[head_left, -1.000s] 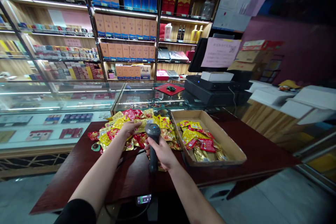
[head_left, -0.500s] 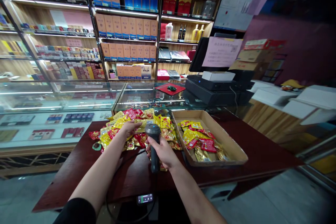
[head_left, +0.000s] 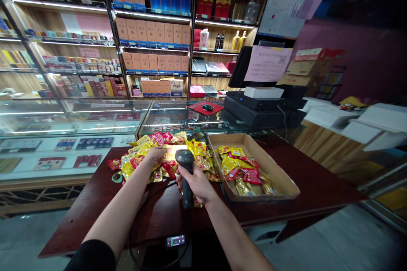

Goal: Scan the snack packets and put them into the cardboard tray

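Over the table (head_left: 152, 216), my left hand (head_left: 155, 156) rests open on snack packets (head_left: 140, 163); my right hand (head_left: 197, 184) grips a scanner (head_left: 186, 165), a cardboard tray (head_left: 273, 178) just beside it.

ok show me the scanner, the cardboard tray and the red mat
scanner (head_left: 185, 158), head view, on its dark top end
cardboard tray (head_left: 269, 165), head view, on the inside of its right wall
red mat (head_left: 199, 109), head view, on a bare part of its left side

camera: single, head-worn | aim: forward and down, toward left hand (head_left: 155, 156) and right hand (head_left: 197, 185) | distance: close above desk (head_left: 318, 186)
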### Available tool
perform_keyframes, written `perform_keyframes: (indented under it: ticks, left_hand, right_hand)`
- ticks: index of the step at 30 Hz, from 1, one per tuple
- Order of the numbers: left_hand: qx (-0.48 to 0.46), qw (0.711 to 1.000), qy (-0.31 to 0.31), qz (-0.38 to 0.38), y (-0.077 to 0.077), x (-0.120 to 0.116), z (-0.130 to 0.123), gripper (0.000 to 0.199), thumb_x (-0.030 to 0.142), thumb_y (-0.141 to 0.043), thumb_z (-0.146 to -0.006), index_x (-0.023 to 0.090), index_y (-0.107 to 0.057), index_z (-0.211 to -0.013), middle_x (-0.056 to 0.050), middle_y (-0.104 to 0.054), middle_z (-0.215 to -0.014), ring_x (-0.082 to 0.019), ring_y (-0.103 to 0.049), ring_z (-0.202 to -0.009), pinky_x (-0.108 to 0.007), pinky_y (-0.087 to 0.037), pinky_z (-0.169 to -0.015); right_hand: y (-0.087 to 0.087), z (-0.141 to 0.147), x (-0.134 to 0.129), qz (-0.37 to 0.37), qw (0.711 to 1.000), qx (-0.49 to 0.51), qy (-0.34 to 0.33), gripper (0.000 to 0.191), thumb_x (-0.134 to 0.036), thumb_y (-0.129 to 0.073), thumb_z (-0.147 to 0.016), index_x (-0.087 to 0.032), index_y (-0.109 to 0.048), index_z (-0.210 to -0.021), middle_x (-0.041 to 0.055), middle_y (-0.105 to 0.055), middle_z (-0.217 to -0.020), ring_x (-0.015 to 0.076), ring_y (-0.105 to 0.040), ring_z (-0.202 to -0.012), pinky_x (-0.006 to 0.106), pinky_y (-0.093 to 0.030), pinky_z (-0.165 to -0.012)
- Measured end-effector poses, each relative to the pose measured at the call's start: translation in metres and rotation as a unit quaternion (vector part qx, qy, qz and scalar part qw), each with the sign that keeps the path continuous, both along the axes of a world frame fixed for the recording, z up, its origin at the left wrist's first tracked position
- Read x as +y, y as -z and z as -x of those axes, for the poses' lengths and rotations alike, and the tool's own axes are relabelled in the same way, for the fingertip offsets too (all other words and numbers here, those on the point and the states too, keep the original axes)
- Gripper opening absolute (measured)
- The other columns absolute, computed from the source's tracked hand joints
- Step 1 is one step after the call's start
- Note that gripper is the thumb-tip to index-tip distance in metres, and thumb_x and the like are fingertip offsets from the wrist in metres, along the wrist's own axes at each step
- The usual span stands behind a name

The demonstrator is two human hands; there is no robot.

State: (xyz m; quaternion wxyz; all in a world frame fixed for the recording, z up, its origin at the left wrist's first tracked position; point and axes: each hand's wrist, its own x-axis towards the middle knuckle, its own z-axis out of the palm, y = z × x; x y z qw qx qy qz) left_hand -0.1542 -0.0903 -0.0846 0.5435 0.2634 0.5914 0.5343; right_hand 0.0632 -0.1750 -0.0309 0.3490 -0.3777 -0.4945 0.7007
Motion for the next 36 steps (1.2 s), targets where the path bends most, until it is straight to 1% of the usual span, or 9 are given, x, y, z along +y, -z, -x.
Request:
perform_keyframes:
  ticks: [3, 5, 10, 13, 16, 20, 24, 32, 36]
  left_hand:
    - [-0.021, 1.0, 0.017, -0.008, 0.001, 0.0, 0.0, 0.036, 0.02, -0.086, -0.056, 0.01, -0.066, -0.086, -0.007, -0.071, -0.075, -0.018, -0.067, -0.061, -0.034, -0.059, -0.061]
    - [-0.026, 0.999, 0.019, -0.01, 0.0, -0.002, 0.0, 0.037, 0.021, -0.087, -0.054, 0.011, -0.065, -0.083, -0.007, -0.071, -0.075, -0.018, -0.067, -0.061, -0.036, -0.059, -0.061]
    - [-0.028, 0.999, 0.031, -0.017, -0.017, -0.015, -0.011, 0.037, 0.023, -0.089, -0.052, 0.012, -0.064, -0.077, -0.007, -0.071, -0.074, -0.019, -0.068, -0.064, -0.031, -0.059, -0.059]
    - [-0.037, 0.996, 0.077, -0.024, -0.032, -0.019, -0.023, 0.037, 0.025, -0.088, -0.055, 0.012, -0.065, -0.08, -0.008, -0.072, -0.079, -0.02, -0.069, -0.069, -0.029, -0.058, -0.059]
    - [-0.039, 0.99, 0.13, -0.026, -0.043, -0.012, -0.039, 0.037, 0.026, -0.087, -0.056, 0.012, -0.066, -0.083, -0.008, -0.072, -0.078, -0.021, -0.07, -0.071, -0.029, -0.058, -0.06]
    - [-0.03, 0.982, 0.179, -0.047, -0.055, 0.008, -0.073, 0.039, 0.029, -0.087, -0.055, 0.013, -0.067, -0.084, -0.007, -0.072, -0.077, -0.021, -0.07, -0.073, -0.028, -0.058, -0.059]
    - [0.008, 0.975, 0.215, -0.05, -0.061, 0.029, -0.119, 0.041, 0.032, -0.088, -0.052, 0.01, -0.069, -0.081, -0.009, -0.072, -0.078, -0.021, -0.069, -0.07, -0.031, -0.058, -0.059]
    - [0.055, 0.958, 0.275, -0.058, -0.051, 0.067, -0.205, 0.045, 0.04, -0.088, -0.047, 0.011, -0.072, -0.078, -0.006, -0.071, -0.072, -0.02, -0.067, -0.067, -0.03, -0.055, -0.059]
    - [0.18, 0.944, 0.266, -0.082, -0.049, 0.075, -0.225, 0.05, 0.04, -0.086, -0.051, 0.012, -0.075, -0.09, -0.005, -0.072, -0.074, -0.019, -0.066, -0.072, -0.024, -0.051, -0.061]
  right_hand:
    - [-0.001, 0.0, 0.0, 0.001, 1.0, 0.006, -0.007, 0.049, -0.053, -0.071, -0.068, -0.018, -0.052, -0.096, -0.0027, -0.062, -0.061, 0.0116, -0.057, -0.048, 0.024, -0.045, -0.048]
    - [0.001, 0.0, 0.001, 0.006, 1.0, 0.019, 0.003, 0.048, -0.051, -0.073, -0.067, -0.018, -0.054, -0.096, -0.0007, -0.064, -0.069, 0.0138, -0.061, -0.056, 0.025, -0.048, -0.05]
    - [0.011, -0.007, 0.019, -0.013, 0.994, 0.042, 0.102, 0.049, -0.049, -0.075, -0.064, -0.02, -0.06, -0.101, 0.0027, -0.066, -0.093, 0.0199, -0.063, -0.084, 0.032, -0.054, -0.069]
    - [0.01, -0.018, 0.033, -0.04, 0.987, 0.032, 0.156, 0.047, -0.05, -0.074, -0.064, -0.02, -0.062, -0.099, 0.0024, -0.067, -0.091, 0.0198, -0.062, -0.085, 0.033, -0.052, -0.075]
    - [0.005, -0.033, 0.041, -0.033, 0.983, 0.043, 0.173, 0.048, -0.05, -0.073, -0.064, -0.02, -0.061, -0.099, 0.0015, -0.066, -0.088, 0.0179, -0.062, -0.077, 0.03, -0.052, -0.069]
    - [0.0, -0.061, 0.046, -0.023, 0.979, 0.053, 0.197, 0.051, -0.052, -0.072, -0.066, -0.02, -0.059, -0.103, -0.0002, -0.065, -0.081, 0.0154, -0.061, -0.064, 0.026, -0.049, -0.055]
    - [-0.004, -0.098, 0.049, -0.037, 0.963, 0.07, 0.256, 0.047, -0.05, -0.074, -0.066, -0.019, -0.06, -0.099, 0.0006, -0.065, -0.083, 0.0159, -0.062, -0.069, 0.026, -0.051, -0.059]
    - [-0.009, -0.164, 0.051, -0.047, 0.934, 0.084, 0.345, 0.051, -0.047, -0.076, -0.065, -0.018, -0.061, -0.105, 0.0036, -0.069, -0.086, 0.0187, -0.066, -0.068, 0.029, -0.055, -0.057]
    - [-0.008, -0.179, 0.048, -0.061, 0.925, 0.068, 0.369, 0.049, -0.045, -0.073, -0.067, -0.017, -0.062, -0.106, 0.0065, -0.071, -0.092, 0.0209, -0.067, -0.071, 0.032, -0.057, -0.059]
